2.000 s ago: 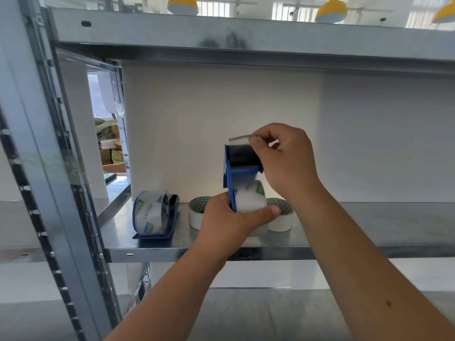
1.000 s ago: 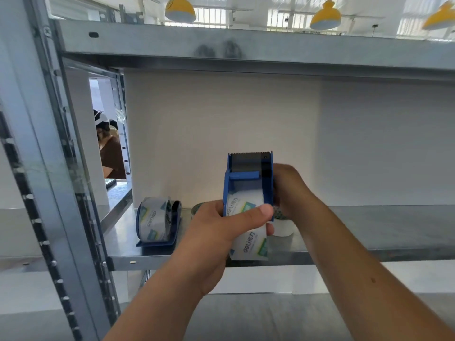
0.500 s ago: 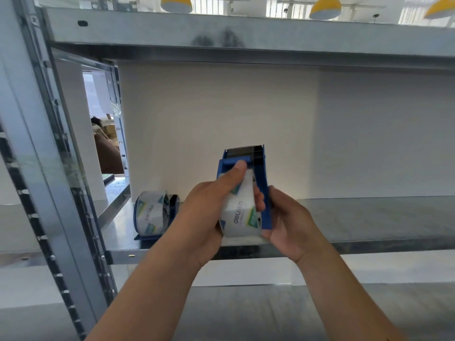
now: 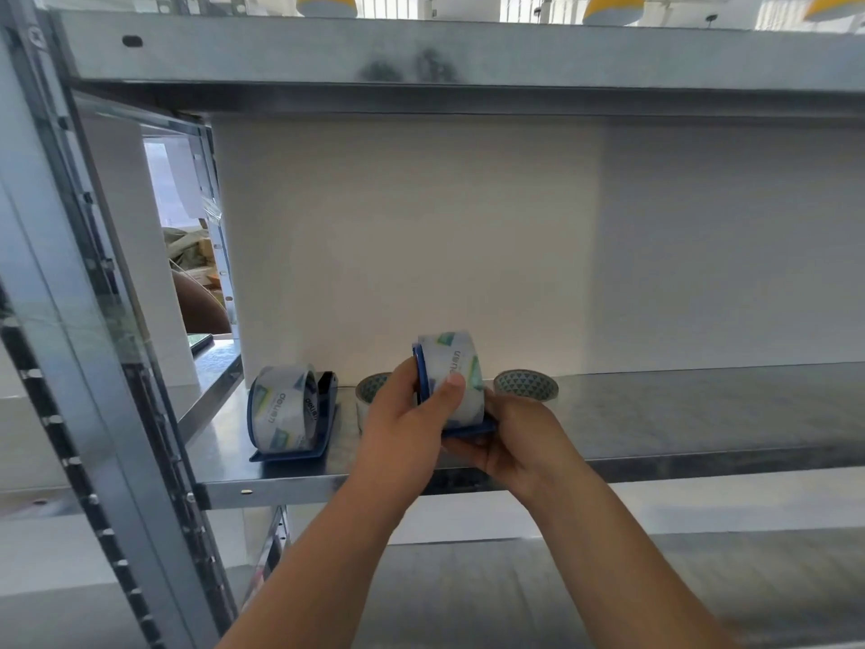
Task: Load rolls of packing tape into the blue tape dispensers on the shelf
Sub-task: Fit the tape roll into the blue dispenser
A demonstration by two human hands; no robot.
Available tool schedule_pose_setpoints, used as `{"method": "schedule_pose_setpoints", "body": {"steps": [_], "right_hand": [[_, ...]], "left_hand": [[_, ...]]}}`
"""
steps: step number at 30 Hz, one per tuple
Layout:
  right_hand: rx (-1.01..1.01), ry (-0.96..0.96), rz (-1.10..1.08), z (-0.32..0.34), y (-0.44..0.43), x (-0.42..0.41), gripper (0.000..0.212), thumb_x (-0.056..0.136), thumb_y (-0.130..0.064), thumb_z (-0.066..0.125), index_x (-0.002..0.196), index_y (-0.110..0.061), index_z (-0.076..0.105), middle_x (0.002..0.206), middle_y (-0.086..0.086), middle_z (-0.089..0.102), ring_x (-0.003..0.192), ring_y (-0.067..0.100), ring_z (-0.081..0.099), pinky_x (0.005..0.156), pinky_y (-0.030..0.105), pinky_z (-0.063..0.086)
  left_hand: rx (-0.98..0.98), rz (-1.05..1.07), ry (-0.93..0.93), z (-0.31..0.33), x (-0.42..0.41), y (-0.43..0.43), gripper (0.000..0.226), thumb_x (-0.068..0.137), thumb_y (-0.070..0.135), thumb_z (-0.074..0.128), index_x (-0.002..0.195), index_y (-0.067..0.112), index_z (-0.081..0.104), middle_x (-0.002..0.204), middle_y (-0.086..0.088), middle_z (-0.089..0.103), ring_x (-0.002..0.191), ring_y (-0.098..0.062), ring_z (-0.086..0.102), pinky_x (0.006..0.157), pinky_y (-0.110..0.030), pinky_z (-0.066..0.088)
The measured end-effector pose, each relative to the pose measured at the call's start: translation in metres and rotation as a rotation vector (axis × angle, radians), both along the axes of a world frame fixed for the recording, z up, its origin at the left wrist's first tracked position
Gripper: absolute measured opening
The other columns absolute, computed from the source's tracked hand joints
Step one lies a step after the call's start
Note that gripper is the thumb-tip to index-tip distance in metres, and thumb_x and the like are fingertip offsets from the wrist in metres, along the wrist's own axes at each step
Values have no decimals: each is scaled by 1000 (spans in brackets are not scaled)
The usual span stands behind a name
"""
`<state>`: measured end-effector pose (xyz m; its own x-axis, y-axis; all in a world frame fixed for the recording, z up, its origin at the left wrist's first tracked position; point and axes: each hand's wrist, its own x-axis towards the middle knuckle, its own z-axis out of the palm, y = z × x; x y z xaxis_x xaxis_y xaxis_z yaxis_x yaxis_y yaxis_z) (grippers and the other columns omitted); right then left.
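Far left you've got the grey metal upright (image 4: pixel 70 320) of the rack, with a gap behind it at about 10 o'clock where some boxes and clutter (image 4: pixel 196 255) show through, too blurry to make out.

On the shelf (image 4: pixel 702 414) itself, at roughly 8 o'clock from the middle of the frame, there's a blue dispenser (image 4: pixel 299 454) lying flat with a clear printed roll (image 4: pixel 283 407) sitting in it, standing on edge. Just to the right of that is a loose roll (image 4: pixel 370 391) lying flat, with a green triangle pattern inside its core, partly hidden behind the left hand.

Then the action bit, around 6 o'clock: the left hand (image 4: pixel 402 428) is wrapped around the second dispenser (image 4: pixel 468 430), thumb pressed across the face of the tape roll (image 4: pixel 456 372) loaded in it. The right hand (image 4: pixel 519 442) cups the same dispenser from underneath and the right side, fingers curled under its blue base. So both hands are closed on it, and it's held just above the front part of the shelf, can't tell if the base actually touches the metal.

Right behind the right hand, at about 5 o'clock, sits another flat roll (image 4: pixel 526 384) with the same triangle pattern. The white back panel (image 4: pixel 468 227) runs behind it all.
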<state>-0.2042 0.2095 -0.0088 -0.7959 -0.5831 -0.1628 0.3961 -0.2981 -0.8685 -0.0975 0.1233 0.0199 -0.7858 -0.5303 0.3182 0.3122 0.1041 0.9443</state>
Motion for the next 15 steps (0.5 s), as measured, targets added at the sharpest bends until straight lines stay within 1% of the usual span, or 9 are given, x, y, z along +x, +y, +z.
{"method": "schedule_pose_setpoints", "body": {"steps": [2,3,5,7,10,13,15], "right_hand": [[21,8,-2,-5,-2,-4,30,108,-13,47,128,-5,68,117,24,77,108,41,75,85,51,64],[14,-3,-12,-7,-2,-6,30,108,-12,47,128,-4,67,118,24,76,109,42,74,84,50,64],[3,-37,-19,-8,-3,-10,30,107,-8,46,128,-4,67,120,25,75,111,41,73,80,47,65],[0,-54,7,-10,-1,-11,32,106,-6,46,131,-3,66,123,26,74,113,41,72,81,46,65],[16,-73,18,-11,2,-15,34,104,-3,47,134,-1,63,124,28,72,112,43,73,85,49,64],[44,-75,41,-9,6,-17,33,103,-5,49,133,-2,63,122,28,73,109,42,74,91,52,63],[48,-80,61,-8,8,-16,32,103,-8,50,132,-1,62,120,29,73,108,41,75,88,49,64]], "left_hand": [[-36,13,-12,-8,-7,-2,22,103,12,60,107,31,70,96,10,79,84,1,75,69,-14,57],[-57,23,-26,-10,-11,-2,22,104,13,59,107,32,69,98,9,78,84,2,75,70,-14,57],[-42,25,-45,-13,-17,-2,20,105,14,58,110,30,69,103,6,78,85,0,75,71,-15,57],[-16,24,-44,-16,-22,-3,19,105,15,58,110,30,69,103,3,78,86,-4,76,73,-18,59],[0,20,-49,-20,-29,-5,20,105,15,57,107,32,69,103,4,78,87,-5,76,74,-20,60],[29,50,-72,-26,-38,-7,21,106,16,55,105,33,68,102,5,78,86,-4,76,74,-21,60],[39,82,-83,-29,-44,-8,18,107,19,54,108,31,68,106,1,78,92,-10,77,78,-26,62]]}}
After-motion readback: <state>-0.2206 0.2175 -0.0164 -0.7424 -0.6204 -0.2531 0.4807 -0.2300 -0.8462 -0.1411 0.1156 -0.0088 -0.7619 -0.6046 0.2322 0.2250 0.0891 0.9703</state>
